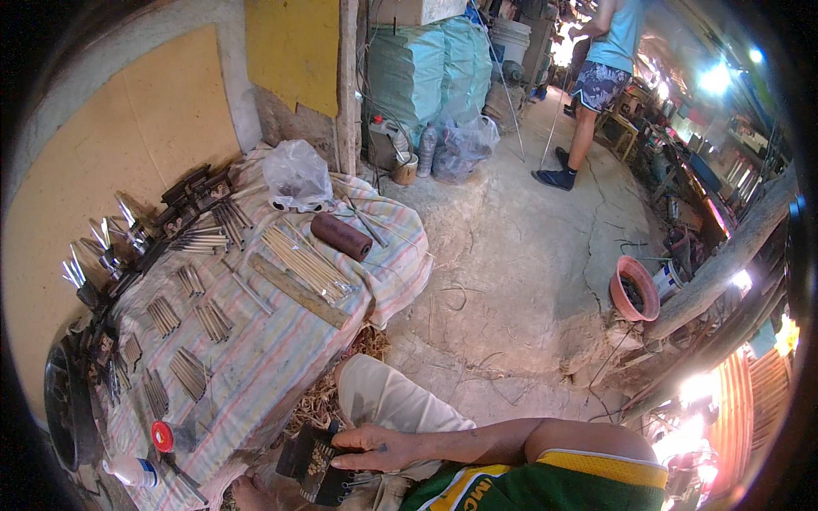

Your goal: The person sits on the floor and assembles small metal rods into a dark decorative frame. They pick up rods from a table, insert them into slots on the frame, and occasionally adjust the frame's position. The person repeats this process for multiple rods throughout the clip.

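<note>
My right hand (375, 449) comes in from the right, its fingers closed over a dark flat block with a tan flower pattern (319, 464). Thin metal ends (362, 481) stick out by the block's lower right side. Below lies my light trouser leg (396, 396). I do not make out my left hand; a patch of bare skin (249, 494) at the lower edge is too cut off to tell what it is. Left of the block, a striped cloth (256, 362) bears bundles of thin rods (189, 375), a red-capped jar (162, 436) and a white bottle (132, 471).
Farther along the cloth are pale sticks in plastic (305, 260), a brown thread spool (341, 237), a wooden strip (298, 291) and a clear bag (296, 175). Dark holders with shiny blades (106, 243) line the wall. A person (605, 77) stands far back; a pink basin (635, 289) sits right.
</note>
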`<state>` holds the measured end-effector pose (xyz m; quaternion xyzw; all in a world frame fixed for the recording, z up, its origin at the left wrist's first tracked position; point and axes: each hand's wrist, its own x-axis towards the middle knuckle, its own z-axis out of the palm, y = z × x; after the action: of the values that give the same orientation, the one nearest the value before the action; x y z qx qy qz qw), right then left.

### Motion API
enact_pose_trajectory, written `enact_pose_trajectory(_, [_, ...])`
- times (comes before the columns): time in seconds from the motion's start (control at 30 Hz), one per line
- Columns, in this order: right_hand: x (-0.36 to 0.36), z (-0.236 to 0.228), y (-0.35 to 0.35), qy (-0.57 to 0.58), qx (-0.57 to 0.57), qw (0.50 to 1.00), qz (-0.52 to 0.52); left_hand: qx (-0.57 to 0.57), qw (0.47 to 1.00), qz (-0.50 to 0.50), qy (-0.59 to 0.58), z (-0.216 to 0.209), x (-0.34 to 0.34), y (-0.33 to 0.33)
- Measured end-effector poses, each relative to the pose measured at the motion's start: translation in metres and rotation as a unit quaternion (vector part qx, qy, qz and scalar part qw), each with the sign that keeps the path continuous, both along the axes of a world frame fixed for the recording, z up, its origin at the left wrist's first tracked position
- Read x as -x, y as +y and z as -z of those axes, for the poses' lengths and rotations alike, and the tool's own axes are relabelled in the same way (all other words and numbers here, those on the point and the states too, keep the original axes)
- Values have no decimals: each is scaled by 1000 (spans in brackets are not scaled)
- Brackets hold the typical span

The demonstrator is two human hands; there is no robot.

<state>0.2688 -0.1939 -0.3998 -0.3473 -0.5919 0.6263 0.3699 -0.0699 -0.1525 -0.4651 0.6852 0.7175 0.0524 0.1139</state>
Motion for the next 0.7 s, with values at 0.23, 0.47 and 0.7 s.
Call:
enact_pose_trajectory(0.23, [4,2,2,-49,-21,998,33,-144,986,62,-56,-5,-8,-12])
enact_pose_trajectory(0.47, [1,-17,2,-61,-30,998,6,-133,991,19,-17,25,2,-22])
enact_pose_trajectory(0.7, [-2,-27,0,-40,11,999,20,-94,986,56,-128,-15,-3,-28])
